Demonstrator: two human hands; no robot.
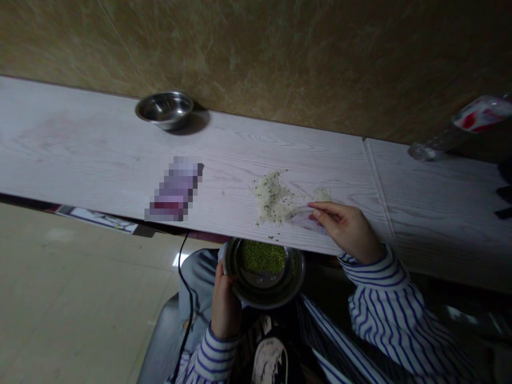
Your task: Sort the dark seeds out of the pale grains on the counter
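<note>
My left hand (pixel 226 301) grips the rim of a steel bowl (pixel 266 301), held just below the table's front edge. Inside the bowl lie green beans (pixel 264 257), which look like mung beans. On the table is a spread heap of white rice (pixel 272 197) with dark green beans scattered through it. My right hand (pixel 348 226) is at the right side of the heap, thumb and forefinger pinched close together. What sits between those fingertips, if anything, is too small to make out. A smaller patch of rice (pixel 322 194) lies just beyond them.
A second steel bowl (pixel 166 111) stands at the back left by the wall. A blurred-out phone-like object (pixel 176 189) lies left of the rice. At the far right a plastic bottle (pixel 460 125) with a red and white label stands near the wall. A black cable (pixel 188 298) hangs beside my leg.
</note>
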